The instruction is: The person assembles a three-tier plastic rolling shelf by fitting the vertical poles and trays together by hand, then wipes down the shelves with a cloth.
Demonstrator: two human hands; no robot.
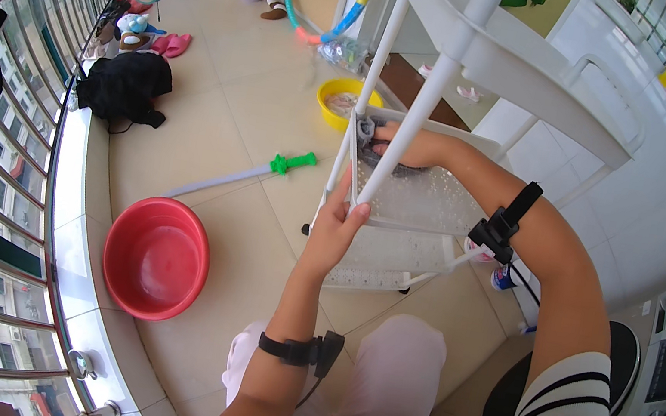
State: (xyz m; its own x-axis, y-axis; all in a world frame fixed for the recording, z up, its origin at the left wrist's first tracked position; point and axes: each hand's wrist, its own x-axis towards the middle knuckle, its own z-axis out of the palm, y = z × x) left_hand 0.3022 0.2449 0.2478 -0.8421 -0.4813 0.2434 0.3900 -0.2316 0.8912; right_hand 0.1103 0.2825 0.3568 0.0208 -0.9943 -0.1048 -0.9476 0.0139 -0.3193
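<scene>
Nearest, our left hand (336, 228) closes on the front edge of the white rack (462, 54)'s shelf. Beyond it, our right hand (395, 144) grips a grey cloth (365, 132), half hidden behind the rack's post. Farther left sits a red basin (156, 257).

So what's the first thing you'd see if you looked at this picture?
The white plastic shelf rack in the middle grabs the eye: the left hand grips its front edge while the right hand presses a grey cloth onto a shelf. Next comes the bright red basin on the tiled floor to the left, then the yellow basin behind the rack.
</scene>
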